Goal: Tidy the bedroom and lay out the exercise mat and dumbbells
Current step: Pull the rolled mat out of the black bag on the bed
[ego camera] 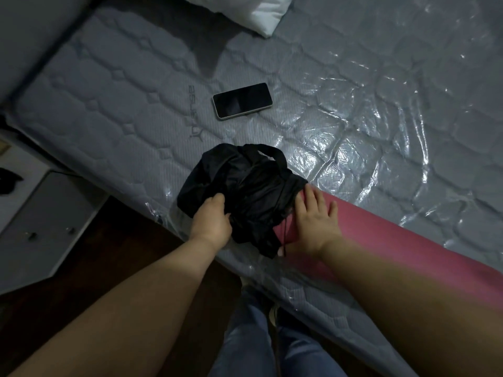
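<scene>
Left hand (pixel 211 221) closed, its grip bunching the crumpled black fabric carry bag (pixel 245 191); right hand (pixel 313 224) open, flat on the rolled pink foam exercise mat (pixel 408 257), whose end sits inside the bag. Both lie at the edge of the plastic-wrapped grey quilted mattress (pixel 109 104), near a black smartphone (pixel 242 100) and white pillow (pixel 268 13)

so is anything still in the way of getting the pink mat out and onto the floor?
Yes. The black bag covers the end of the rolled pink mat on the mattress. The left hand grips the bag's fabric; the right hand lies flat on the mat beside the bag's mouth. The phone lies apart, clear of both.
</scene>
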Motion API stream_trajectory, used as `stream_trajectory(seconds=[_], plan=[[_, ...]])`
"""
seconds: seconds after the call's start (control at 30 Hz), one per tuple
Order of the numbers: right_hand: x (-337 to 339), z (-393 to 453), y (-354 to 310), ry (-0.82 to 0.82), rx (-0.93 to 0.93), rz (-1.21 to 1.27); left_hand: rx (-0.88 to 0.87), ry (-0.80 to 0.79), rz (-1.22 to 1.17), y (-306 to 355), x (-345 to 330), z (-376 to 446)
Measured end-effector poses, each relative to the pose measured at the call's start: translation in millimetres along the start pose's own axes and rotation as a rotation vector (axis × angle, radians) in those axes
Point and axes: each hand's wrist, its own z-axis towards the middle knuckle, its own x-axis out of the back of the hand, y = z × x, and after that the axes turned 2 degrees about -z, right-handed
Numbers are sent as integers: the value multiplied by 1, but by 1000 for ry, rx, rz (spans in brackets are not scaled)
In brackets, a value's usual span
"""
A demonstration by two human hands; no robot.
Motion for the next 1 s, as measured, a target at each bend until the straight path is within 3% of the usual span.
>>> stream_trajectory(seconds=[0.27, 0.43, 0.5, 0.63, 0.7, 0.8, 0.93, 1.0], plan=[[1, -14, 17, 108, 2, 32, -57, -56, 103, -11, 23, 20], [3, -24, 12, 144, 43, 127, 202, -223, 328, 7, 32, 16], [5, -27, 10, 188, 29, 234, 293, -220, 355, 30, 31, 10], [9, -26, 9, 138, -23, 399, 95, -35, 294, 77, 12, 3], [13, -23, 11, 89, -61, 440, 69, -103, 340, 91, 1, 3], [18, -15, 15, -18, -90, 388, 106, -200, 493, 96, -19, 5], [16, -17, 8, -54, -101, 99, 80, -120, 492, 87, -32, 10], [4, -22, 5, -41, -101, 74, 53, -99, 519, 76, -27, 14]])
